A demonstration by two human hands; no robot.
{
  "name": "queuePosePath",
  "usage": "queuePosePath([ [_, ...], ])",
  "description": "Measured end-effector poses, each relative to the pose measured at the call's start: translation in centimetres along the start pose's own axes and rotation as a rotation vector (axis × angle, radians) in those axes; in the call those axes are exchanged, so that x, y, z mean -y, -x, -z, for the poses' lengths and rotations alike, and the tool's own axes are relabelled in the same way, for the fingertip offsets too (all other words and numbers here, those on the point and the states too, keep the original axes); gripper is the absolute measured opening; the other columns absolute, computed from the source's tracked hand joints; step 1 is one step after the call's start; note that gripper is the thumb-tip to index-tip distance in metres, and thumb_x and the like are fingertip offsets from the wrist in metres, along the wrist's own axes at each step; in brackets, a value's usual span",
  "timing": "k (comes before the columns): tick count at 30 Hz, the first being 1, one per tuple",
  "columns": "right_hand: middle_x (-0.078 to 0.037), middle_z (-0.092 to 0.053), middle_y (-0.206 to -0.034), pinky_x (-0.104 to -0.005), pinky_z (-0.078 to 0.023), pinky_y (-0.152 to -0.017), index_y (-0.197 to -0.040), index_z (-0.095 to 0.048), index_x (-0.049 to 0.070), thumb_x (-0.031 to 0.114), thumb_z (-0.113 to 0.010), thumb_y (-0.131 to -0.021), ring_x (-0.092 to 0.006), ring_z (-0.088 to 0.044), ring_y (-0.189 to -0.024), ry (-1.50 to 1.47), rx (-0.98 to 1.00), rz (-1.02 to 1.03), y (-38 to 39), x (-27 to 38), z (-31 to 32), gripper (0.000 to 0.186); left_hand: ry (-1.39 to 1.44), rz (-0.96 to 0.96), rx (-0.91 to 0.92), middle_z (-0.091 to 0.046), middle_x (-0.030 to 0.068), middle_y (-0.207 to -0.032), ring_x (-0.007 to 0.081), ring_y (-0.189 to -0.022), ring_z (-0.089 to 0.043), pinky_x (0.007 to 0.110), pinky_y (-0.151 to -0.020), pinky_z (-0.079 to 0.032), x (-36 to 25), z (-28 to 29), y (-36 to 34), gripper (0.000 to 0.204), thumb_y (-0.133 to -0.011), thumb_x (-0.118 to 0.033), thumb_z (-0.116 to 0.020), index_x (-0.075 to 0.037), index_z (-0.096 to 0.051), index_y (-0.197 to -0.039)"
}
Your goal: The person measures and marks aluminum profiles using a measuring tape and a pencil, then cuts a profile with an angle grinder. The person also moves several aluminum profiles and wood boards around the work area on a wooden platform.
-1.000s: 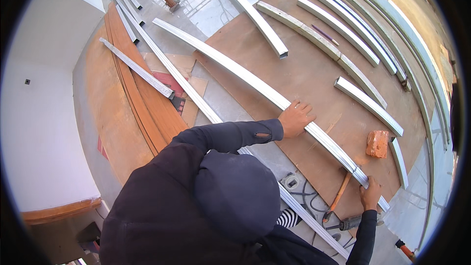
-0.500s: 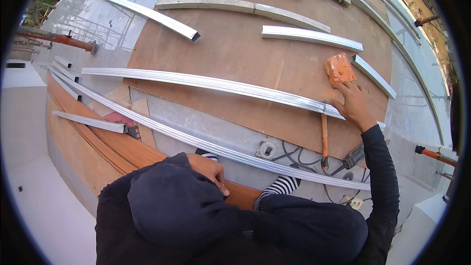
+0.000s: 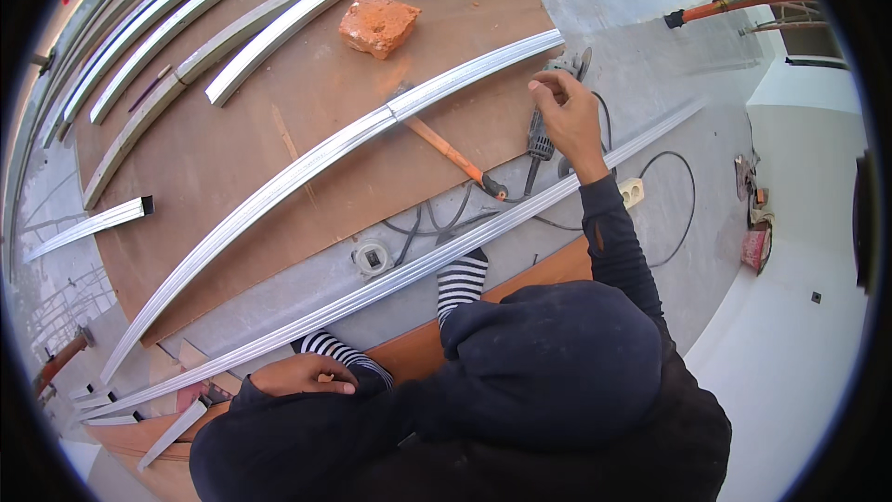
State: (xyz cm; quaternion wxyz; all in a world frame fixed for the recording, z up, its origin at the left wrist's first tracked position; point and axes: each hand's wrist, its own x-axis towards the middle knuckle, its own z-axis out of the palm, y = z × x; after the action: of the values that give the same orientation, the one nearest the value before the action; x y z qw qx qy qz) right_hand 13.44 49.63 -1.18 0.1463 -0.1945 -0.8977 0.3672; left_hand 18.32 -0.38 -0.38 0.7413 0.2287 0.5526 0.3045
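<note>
My right hand (image 3: pixel 569 121) is raised beside the angle grinder (image 3: pixel 542 135), partly covering it. Its fingers are bent, with the thumb apart, and I see nothing in them. My left hand (image 3: pixel 302 376) rests over my left knee, loosely curled and holding nothing visible. A long silver metal channel (image 3: pixel 279 184), with a joint along its length, crosses the brown board ahead of me. Under it runs a hammer (image 3: pixel 453 156) with an orange handle, its head partly hidden. An orange brick piece (image 3: pixel 379 24) lies beyond the channel.
Another long metal channel (image 3: pixel 400 295) crosses the floor by my striped socks. Near it are a tape measure (image 3: pixel 372 258), cables and a socket block (image 3: pixel 631 192). Several shorter channels and a pencil (image 3: pixel 149 90) lie on the brown board (image 3: pixel 316 93). A white wall (image 3: pixel 804 251) stands at right.
My right hand has left the brick and moved nearer, beside the grinder. The view has turned to the right. My left hand stays at my knee.
</note>
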Motion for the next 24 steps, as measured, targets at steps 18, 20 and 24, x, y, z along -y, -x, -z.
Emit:
queuePosePath([
  [18, -0.026, -0.062, -0.099, -0.0487, -0.053, -0.073, -0.116, -0.051, -0.001, 0.030, -0.082, -0.074, -0.0440, -0.067, -0.084, 0.065, 0.964, 0.296, 16.2, 3.7, -17.9, 0.061, 0.081, 0.031, -0.330, -0.070, 0.0073, -0.078, 0.0101, -0.071, -0.062, 0.027, -0.063, -0.047, -2.4, 4.0, -2.5, 0.028, -0.095, -0.020, -0.066, 0.001, -0.062, -0.113],
  [20, -0.025, -0.065, -0.090, -0.0487, -0.053, -0.073, -0.116, -0.048, 0.000, 0.029, -0.081, -0.073, -0.0440, -0.067, -0.084, 0.005, 0.990, 0.245, 15.9, 4.0, -17.3, 0.061, 0.272, -0.095, -0.786, -0.069, 0.0085, -0.079, 0.0122, -0.072, -0.063, 0.027, -0.065, -0.048, 0.2, 4.8, -4.0, 0.031, -0.095, -0.023, -0.066, 0.005, -0.064, -0.110],
  [24, -0.021, -0.068, -0.090, -0.0475, -0.053, -0.073, -0.119, -0.052, 0.004, 0.033, -0.080, -0.075, -0.0429, -0.066, -0.084, -0.374, 0.771, 0.304, 15.2, 6.8, -16.4, 0.059, 0.174, -0.040, -1.081, -0.070, 0.0106, -0.086, 0.0132, -0.072, -0.064, 0.026, -0.068, -0.050, 2.8, 5.3, -6.7, 0.036, -0.099, -0.030, -0.062, 0.005, -0.069, -0.105],
])
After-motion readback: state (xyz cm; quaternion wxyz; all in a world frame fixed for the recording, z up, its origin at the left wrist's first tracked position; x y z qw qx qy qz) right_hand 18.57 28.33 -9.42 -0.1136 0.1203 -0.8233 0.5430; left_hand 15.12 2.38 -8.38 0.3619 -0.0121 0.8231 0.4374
